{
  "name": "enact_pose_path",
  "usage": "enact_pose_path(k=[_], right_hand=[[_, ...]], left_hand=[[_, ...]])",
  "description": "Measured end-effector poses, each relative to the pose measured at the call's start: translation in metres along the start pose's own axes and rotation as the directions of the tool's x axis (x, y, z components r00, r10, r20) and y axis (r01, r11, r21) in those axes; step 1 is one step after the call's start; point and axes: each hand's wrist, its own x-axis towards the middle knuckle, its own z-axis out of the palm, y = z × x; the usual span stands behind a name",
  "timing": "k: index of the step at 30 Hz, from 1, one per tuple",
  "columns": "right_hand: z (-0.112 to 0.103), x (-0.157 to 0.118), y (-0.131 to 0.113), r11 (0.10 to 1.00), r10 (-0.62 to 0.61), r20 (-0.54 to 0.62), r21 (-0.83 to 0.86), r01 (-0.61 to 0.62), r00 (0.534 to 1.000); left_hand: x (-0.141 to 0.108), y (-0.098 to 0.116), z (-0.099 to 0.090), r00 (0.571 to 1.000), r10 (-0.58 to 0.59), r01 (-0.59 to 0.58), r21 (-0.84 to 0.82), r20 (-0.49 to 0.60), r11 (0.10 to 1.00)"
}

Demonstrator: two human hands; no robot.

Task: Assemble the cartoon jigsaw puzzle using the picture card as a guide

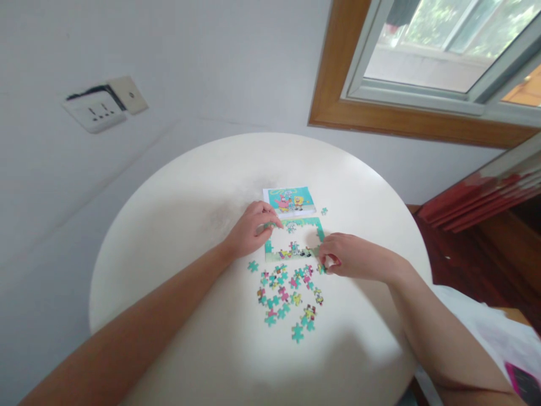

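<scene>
A round white table (177, 237) carries everything. The half-built puzzle (293, 241) lies between both sets of fingers. The left hand (250, 228) curls its fingers onto the puzzle's upper-left edge. The right hand (349, 255) pinches a small piece (322, 268) at the lower-right corner. Loose pieces (287, 296) lie just below the fingers.

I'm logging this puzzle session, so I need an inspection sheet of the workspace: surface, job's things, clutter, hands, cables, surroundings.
Surface: round white table, bare apart from the puzzle things.
Job's things: partly built puzzle frame; loose pieces scattered on its near side; reference picture card behind it.
Clutter: one stray piece beside the card.
Hands: left hand at the frame's upper left edge; right hand at its lower right corner, pinching a piece.
Cables: nothing seen.
Surroundings: wall socket; wood-framed window.
</scene>
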Motion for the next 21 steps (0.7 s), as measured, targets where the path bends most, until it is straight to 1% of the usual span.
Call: enact_pose_path(k=[2, 3, 5, 7, 8, 10, 12, 15, 18, 21], right_hand=[[-0.002, 0.0, -0.003, 0.999, -0.008, -0.006, 0.033, 0.009, 1.0], [-0.003, 0.001, -0.006, 0.997, -0.035, -0.015, 0.063, 0.036, 0.999], [-0.002, 0.005, -0.013, 0.983, -0.126, -0.068, 0.127, 0.134, 0.99], [0.002, 0.013, -0.022, 0.957, -0.229, -0.169, 0.143, 0.253, 0.959], [0.006, 0.017, -0.027, 0.947, -0.263, -0.21, 0.132, 0.294, 0.942], [0.017, 0.026, -0.036, 0.938, -0.307, -0.253, 0.083, 0.337, 0.917], [0.028, 0.032, -0.043, 0.95, -0.294, -0.285, 0.021, 0.313, 0.912], [0.039, 0.036, -0.051, 0.962, -0.268, -0.293, -0.032, 0.271, 0.918], [0.045, 0.037, -0.058, 0.972, -0.233, -0.305, -0.042, 0.231, 0.924], [0.05, 0.04, -0.063, 0.98, -0.198, -0.338, -0.042, 0.195, 0.92]], left_hand=[[0.0, 0.0, 0.0, 1.0, 0.002, -0.002, 0.002, -0.001, 1.0], [0.0, -0.001, 0.001, 1.0, 0.006, -0.006, 0.001, -0.002, 1.0], [-0.001, -0.001, 0.001, 1.0, 0.018, -0.018, -0.002, -0.006, 1.0], [-0.001, -0.002, 0.002, 0.999, 0.034, -0.034, -0.005, -0.014, 0.999], [-0.002, -0.002, 0.002, 0.999, 0.04, -0.04, -0.006, -0.018, 0.999], [-0.002, -0.002, 0.002, 0.999, 0.048, -0.048, -0.004, -0.023, 0.999], [-0.002, -0.002, 0.002, 0.999, 0.048, -0.048, -0.002, -0.023, 0.999], [-0.002, -0.001, 0.002, 0.999, 0.039, -0.039, -0.006, -0.014, 0.999], [-0.002, -0.001, 0.002, 0.999, 0.037, -0.037, -0.011, -0.009, 0.999], [-0.002, -0.001, 0.002, 0.998, 0.053, -0.054, -0.018, -0.014, 0.998]])
